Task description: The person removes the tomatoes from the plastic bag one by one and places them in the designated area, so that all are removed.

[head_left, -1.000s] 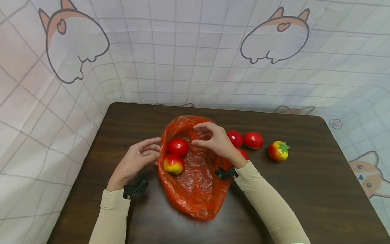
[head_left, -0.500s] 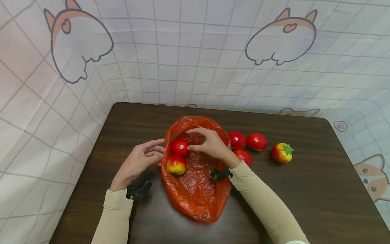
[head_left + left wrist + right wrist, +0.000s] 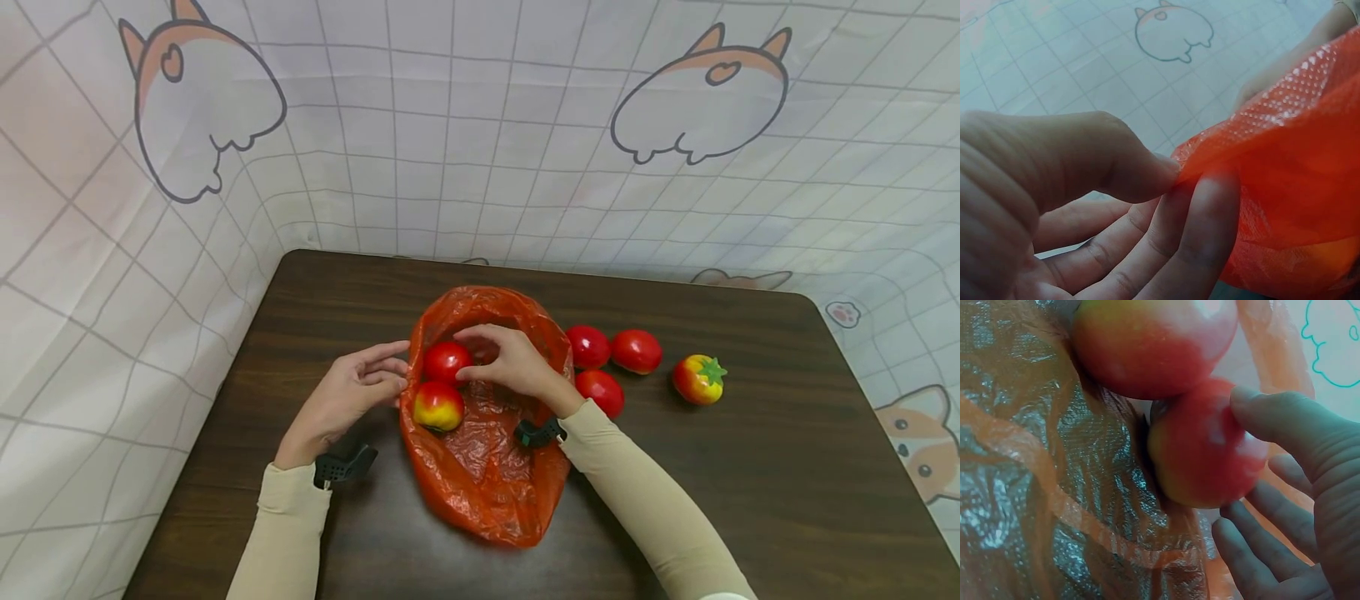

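An orange-red plastic bag (image 3: pixel 487 517) lies on the table with its mouth spread wide. Two apples sit inside it along the left wall: a red apple (image 3: pixel 447 362) and, nearer the person, a red-and-yellow apple (image 3: pixel 438 407). My left hand (image 3: pixel 348 392) pinches the bag's left rim; the left wrist view shows the thin film (image 3: pixel 1210 156) between thumb and fingers. Reaching into the bag, my right hand (image 3: pixel 513 362) holds the red apple (image 3: pixel 1210 450). Its thumb (image 3: pixel 1266 412) lies on one side of the apple and its fingers on the other, partly hidden behind it.
Just right of the bag are three glossy red fruits, among them one red fruit (image 3: pixel 636 351) at the back and another (image 3: pixel 602 392) nearer. Farther right sits a red-and-yellow fruit with a green leafy top (image 3: pixel 699 379). A patterned cloth (image 3: pixel 450 125) hangs behind the dark table (image 3: pixel 750 500).
My right hand has moved left and slightly down, from the bag's far middle to the red apple, and its fingers have come round it. My left hand stays at the rim.
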`<state>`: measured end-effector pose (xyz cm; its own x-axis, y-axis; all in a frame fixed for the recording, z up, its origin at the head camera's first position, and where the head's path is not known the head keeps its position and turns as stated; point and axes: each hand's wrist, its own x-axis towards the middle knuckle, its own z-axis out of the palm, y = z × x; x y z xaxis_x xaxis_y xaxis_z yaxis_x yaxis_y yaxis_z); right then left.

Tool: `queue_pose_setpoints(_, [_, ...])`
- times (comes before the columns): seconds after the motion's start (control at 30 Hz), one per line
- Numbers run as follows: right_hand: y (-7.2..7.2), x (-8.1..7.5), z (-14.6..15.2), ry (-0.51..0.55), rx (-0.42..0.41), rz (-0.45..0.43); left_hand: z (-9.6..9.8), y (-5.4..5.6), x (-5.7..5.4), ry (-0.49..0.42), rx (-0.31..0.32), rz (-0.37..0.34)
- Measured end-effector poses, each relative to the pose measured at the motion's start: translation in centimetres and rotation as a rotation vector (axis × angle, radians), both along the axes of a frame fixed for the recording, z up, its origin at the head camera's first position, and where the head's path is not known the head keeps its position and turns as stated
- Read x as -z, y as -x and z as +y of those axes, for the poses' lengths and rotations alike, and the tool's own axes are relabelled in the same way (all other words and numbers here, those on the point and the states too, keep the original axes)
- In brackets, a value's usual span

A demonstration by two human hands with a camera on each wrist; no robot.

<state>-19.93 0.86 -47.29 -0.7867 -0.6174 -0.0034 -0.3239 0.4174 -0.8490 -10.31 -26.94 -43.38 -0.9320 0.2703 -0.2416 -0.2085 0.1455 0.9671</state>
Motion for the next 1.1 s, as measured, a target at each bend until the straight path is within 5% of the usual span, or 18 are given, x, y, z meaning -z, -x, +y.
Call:
queue_pose_setpoints(0.6, [-0.2,0.4,-0.4,0.0,-0.028,-0.038,0.2,0.0,-0.1,0.012,-0.009,-0.014])
queue_pose_setpoints(1.1, [-0.9,-1.0,0.9,0.006,0.028,0.005,0.4,0.0,0.0,0.017,0.008,0.014])
